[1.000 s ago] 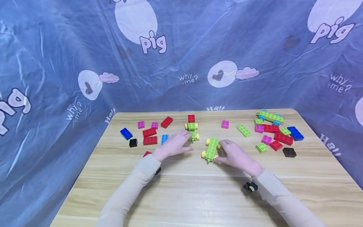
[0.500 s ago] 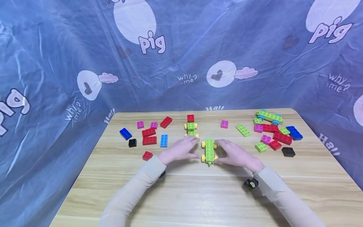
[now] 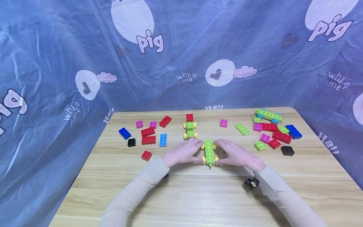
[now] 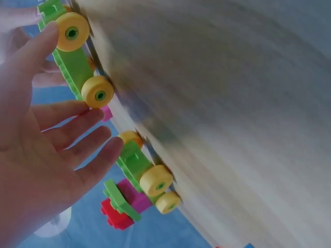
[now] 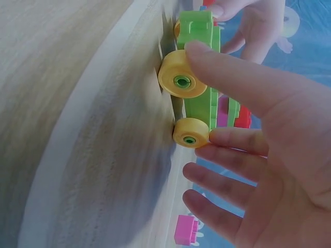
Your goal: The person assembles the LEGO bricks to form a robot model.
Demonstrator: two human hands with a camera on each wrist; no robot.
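Blue cloth backdrop (image 3: 255,31), lettering I can read from here | "pig" (image 3: 150,41): upper middle, upper right, clipped at far left | "why me?" (image 3: 186,78): left, centre, right | "Ha!!" (image 3: 214,107): left, centre, right, lower down on the cloth

Lime-green car base (image 3: 209,153), yellow wheels (image 4: 98,92); blue backdrop (image 3: 181,37), pale lettering (image 3: 142,45); wood-grain table (image 3: 198,195)
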